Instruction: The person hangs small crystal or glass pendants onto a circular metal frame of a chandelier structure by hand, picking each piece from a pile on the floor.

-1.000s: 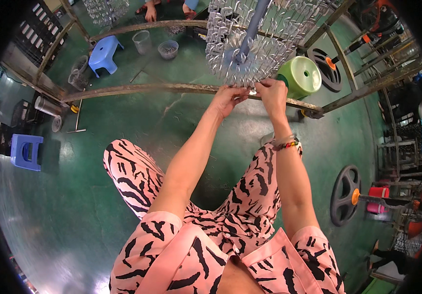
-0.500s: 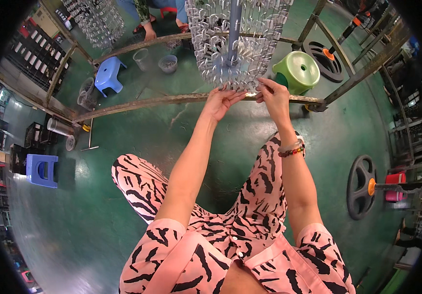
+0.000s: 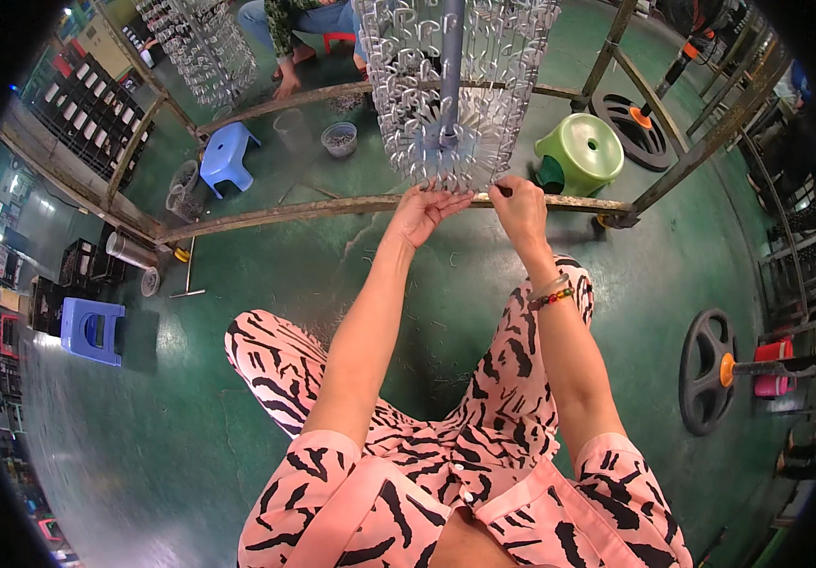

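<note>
Beyond, tub of grey bits, both hands at hooked rack

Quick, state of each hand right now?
Left hand: partly curled at the hook rack; whether it grips cannot be told.
Right hand: curled; whether it holds anything cannot be told.

A tall rack bristles with rows of shiny silver hooks around a blue-grey central pole. It is upright within the metal frame, its lower edge close to the near rail.
</note>
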The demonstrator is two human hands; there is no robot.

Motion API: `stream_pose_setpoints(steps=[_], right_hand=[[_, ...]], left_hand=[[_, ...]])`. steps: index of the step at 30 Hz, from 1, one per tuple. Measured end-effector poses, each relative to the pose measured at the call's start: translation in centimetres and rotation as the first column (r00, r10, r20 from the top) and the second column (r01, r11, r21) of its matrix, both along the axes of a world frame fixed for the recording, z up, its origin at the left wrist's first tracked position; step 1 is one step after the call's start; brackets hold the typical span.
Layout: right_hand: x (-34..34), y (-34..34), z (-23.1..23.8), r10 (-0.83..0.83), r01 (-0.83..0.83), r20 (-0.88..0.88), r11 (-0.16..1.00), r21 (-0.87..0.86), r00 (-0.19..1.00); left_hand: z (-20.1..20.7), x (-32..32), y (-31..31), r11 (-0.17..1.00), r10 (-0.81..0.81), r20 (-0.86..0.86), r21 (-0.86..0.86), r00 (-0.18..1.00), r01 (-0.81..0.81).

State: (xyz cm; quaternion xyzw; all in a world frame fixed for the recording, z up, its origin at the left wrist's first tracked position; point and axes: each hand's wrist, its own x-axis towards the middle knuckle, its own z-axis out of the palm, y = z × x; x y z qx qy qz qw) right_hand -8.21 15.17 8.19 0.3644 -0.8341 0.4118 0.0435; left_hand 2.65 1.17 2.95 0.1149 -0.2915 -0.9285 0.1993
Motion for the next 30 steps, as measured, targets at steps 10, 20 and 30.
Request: stream_pose_setpoints(steps=[10, 20, 30], right_hand=[[0.8, -1.1, -3.6, 0.058, -0.093, -0.174, 0.975, -0.199, 0.983], [2.1, -1.7, -4.4, 0.031, -0.058, -0.066, 0.884, -0.464, 0.997], [2.8, -0.2, -3.8, 0.018, -0.028, -0.026, 0.874, -0.485, 1.000]], left_hand=[[0.0, 0.1, -3.1, 0.993, -0.065, -0.039, -0.100, 0.997, 0.061], [-0.3, 0.5, -2.5, 0.998, -0.052, -0.051, -0.038, 0.997, 0.050], [-0.4, 1.4, 0.2, 0.992, -0.082, 0.109, -0.087, 0.991, 0.092]])
